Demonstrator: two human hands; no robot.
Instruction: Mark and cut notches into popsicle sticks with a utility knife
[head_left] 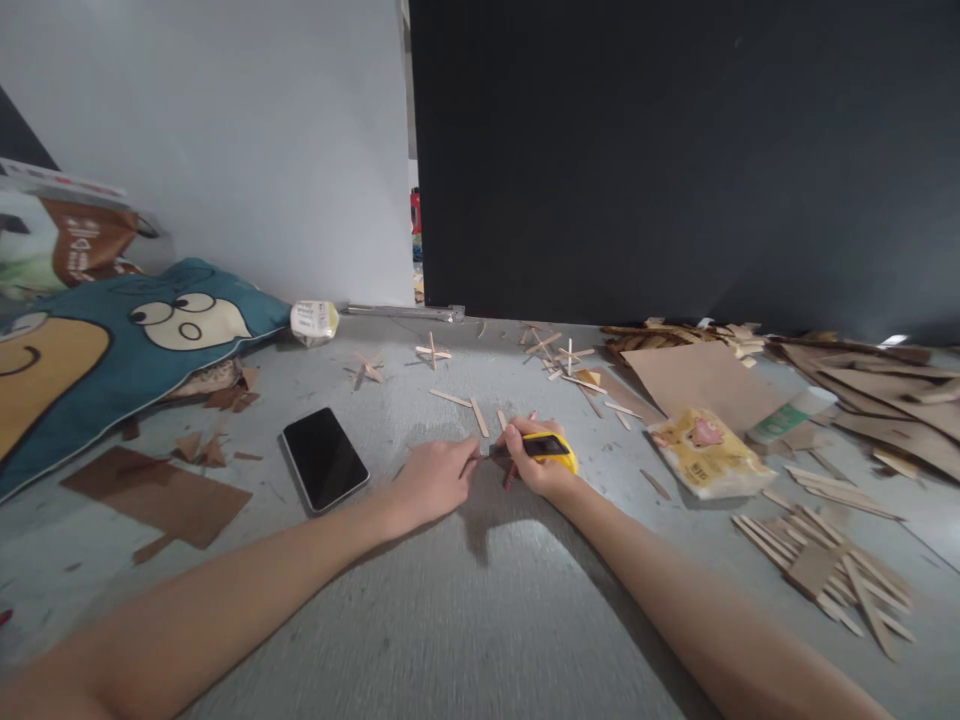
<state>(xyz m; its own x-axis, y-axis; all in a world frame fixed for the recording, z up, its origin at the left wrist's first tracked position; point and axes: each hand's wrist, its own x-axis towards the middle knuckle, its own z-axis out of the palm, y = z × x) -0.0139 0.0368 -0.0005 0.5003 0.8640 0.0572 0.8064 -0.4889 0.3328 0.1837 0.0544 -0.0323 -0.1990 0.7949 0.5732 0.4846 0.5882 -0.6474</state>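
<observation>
My right hand (pixel 534 464) is wrapped round a yellow and black utility knife (pixel 551 448), whose tip points left toward my other hand. A thin red stick-like thing (pixel 510 476) lies under the right fingers, partly hidden. Close by on the left, my left hand (pixel 436 480) rests on the table with its fingers bent and pressed together at the knife's tip; whatever they pinch is hidden. Just beyond the hands lie short wooden stick pieces (pixel 479 418). Farther back stand small crossed-stick shapes (pixel 433 352).
A phone (pixel 325 459) lies left of my left forearm, near brown cardboard (pixel 156 496) and a blue cushion (pixel 150 340). On the right are a yellow tissue pack (pixel 709 452), a glue-like tube (pixel 793 414), a pile of wooden sticks (pixel 825 570) and cardboard scraps. A dark panel (pixel 675 160) closes the back.
</observation>
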